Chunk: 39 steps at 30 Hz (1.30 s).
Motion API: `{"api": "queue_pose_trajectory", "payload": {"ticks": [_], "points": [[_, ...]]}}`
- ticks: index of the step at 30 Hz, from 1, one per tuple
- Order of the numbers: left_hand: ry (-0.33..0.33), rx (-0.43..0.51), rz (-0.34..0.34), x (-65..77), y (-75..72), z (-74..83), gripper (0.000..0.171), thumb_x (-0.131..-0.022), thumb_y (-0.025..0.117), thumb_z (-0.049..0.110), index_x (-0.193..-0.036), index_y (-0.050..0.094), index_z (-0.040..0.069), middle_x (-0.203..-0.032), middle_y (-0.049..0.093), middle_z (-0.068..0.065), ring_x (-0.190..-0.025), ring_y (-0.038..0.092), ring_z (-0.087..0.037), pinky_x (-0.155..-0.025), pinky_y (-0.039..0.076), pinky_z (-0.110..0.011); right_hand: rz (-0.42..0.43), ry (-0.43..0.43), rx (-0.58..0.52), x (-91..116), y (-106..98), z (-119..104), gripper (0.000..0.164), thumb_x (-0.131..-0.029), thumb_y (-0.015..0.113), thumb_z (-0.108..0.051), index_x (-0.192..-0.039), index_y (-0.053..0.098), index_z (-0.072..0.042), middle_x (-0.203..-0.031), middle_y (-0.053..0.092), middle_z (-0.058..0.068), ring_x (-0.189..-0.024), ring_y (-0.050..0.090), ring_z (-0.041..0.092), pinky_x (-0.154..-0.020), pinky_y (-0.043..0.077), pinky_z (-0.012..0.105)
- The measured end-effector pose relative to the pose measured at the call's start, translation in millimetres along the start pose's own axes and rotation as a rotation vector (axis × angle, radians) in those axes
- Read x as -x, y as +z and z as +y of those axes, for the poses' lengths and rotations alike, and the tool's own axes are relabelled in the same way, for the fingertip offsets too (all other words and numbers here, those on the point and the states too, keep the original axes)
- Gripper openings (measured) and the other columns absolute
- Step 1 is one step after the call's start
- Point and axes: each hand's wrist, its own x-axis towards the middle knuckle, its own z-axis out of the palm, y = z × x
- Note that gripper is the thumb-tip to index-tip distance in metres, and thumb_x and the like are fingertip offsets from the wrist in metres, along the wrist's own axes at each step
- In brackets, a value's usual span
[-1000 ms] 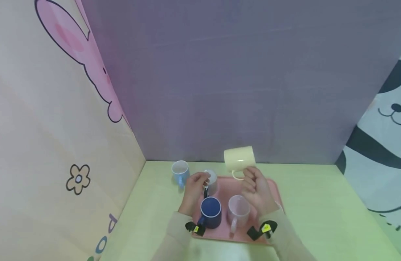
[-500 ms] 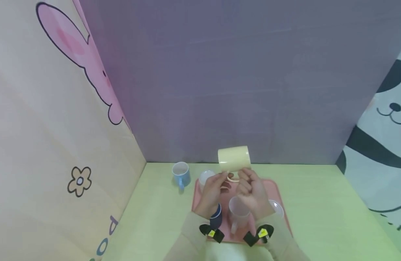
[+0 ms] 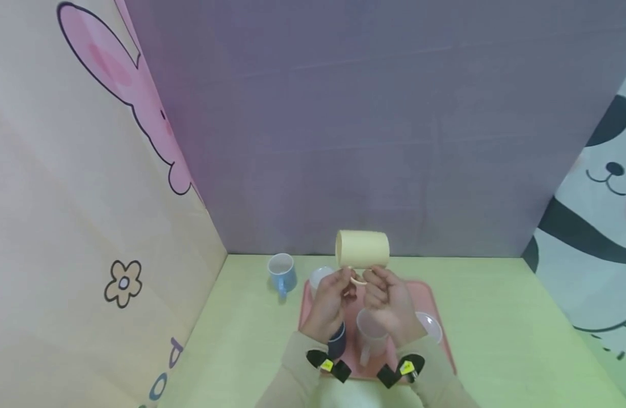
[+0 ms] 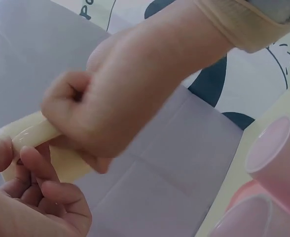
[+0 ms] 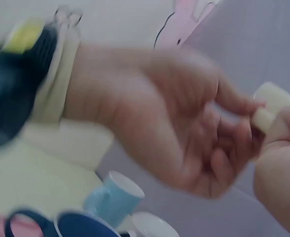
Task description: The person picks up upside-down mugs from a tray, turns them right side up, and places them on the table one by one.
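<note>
A cream mug (image 3: 363,249) is held up on its side above the tray, its mouth facing left and its handle pointing down. My left hand (image 3: 328,303) pinches the handle near the mouth end; the left wrist view shows that handle (image 4: 36,132) between thumb and finger. On the base side, the fingers of my right hand (image 3: 394,306) are curled at the handle. Beneath the hands, a pink mug (image 3: 371,334) and a dark blue mug (image 3: 337,343), partly hidden by my left wrist, stand on the pink tray (image 3: 425,292).
A white mug (image 3: 320,276) stands at the tray's back left corner, partly covered by my left hand. Behind my right wrist shows a pale round rim (image 3: 430,327). The light blue mug (image 3: 282,275) stands on the table left of the tray. A grey wall (image 3: 313,141) rises behind.
My left hand has come right, from beside the white mug to the cream mug's handle. The cream mug has shifted left and turned slightly, more of its mouth showing.
</note>
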Motion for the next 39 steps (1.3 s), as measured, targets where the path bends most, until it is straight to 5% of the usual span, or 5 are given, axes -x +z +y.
{"api": "queue_pose_trajectory", "payload": {"ticks": [9, 13, 18, 23, 39], "points": [[0.112, -0.147, -0.027, 4.7, -2.6, 5.6, 0.03, -0.105, 0.057, 0.032, -0.092, 0.067, 0.006, -0.081, 0.059, 0.005, -0.072, 0.05, -0.008, -0.072, 0.043, -0.022, 0.037, 0.101, 0.358, 6, -8, -5, 0.044, -0.112, 0.015, -0.019, -0.114, 0.058, -0.011, -0.098, 0.068, -0.004, -0.059, 0.038, 0.004, -0.055, 0.038, 0.015], [0.15, -0.216, -0.006, 6.0, -0.9, 7.7, 0.041, -0.105, 0.057, 0.03, -0.099, 0.065, -0.009, -0.08, 0.058, 0.005, -0.072, 0.047, -0.01, -0.071, 0.041, -0.022, 0.095, 0.113, 0.497, 9, -9, -11, 0.042, -0.113, 0.02, -0.019, -0.115, 0.062, -0.014, -0.103, 0.068, -0.006, -0.076, 0.057, 0.005, -0.068, 0.047, 0.017], [0.184, -0.309, 0.052, 8.5, -1.5, 12.1, 0.041, -0.105, 0.057, 0.027, -0.101, 0.066, -0.012, -0.084, 0.062, 0.004, -0.072, 0.047, -0.01, -0.067, 0.04, -0.02, 0.318, 0.109, 0.713, 15, -10, -18, 0.028, -0.112, 0.037, -0.027, -0.122, 0.063, -0.02, -0.12, 0.066, -0.007, -0.107, 0.061, 0.011, -0.094, 0.051, 0.026], [0.181, -0.333, 0.1, 10.6, -6.1, 15.2, 0.037, -0.106, 0.056, 0.025, -0.1, 0.065, -0.011, -0.079, 0.059, 0.003, -0.06, 0.041, -0.007, -0.053, 0.034, -0.018, 0.437, 0.088, 0.844, 23, -13, -27, 0.042, -0.111, 0.041, -0.033, -0.148, 0.046, -0.014, -0.15, 0.054, 0.003, -0.134, 0.052, 0.021, -0.123, 0.03, 0.05], [0.189, -0.44, 0.22, 12.4, -45.0, 22.4, 0.033, -0.108, 0.052, 0.022, -0.097, 0.063, -0.007, -0.085, 0.061, 0.0, -0.081, 0.049, -0.013, -0.077, 0.043, -0.025, 0.465, 0.046, 1.011, 35, -20, -39, 0.033, -0.11, 0.043, -0.029, -0.136, 0.058, -0.015, -0.139, 0.062, -0.001, -0.123, 0.06, 0.015, -0.112, 0.043, 0.038]]}}
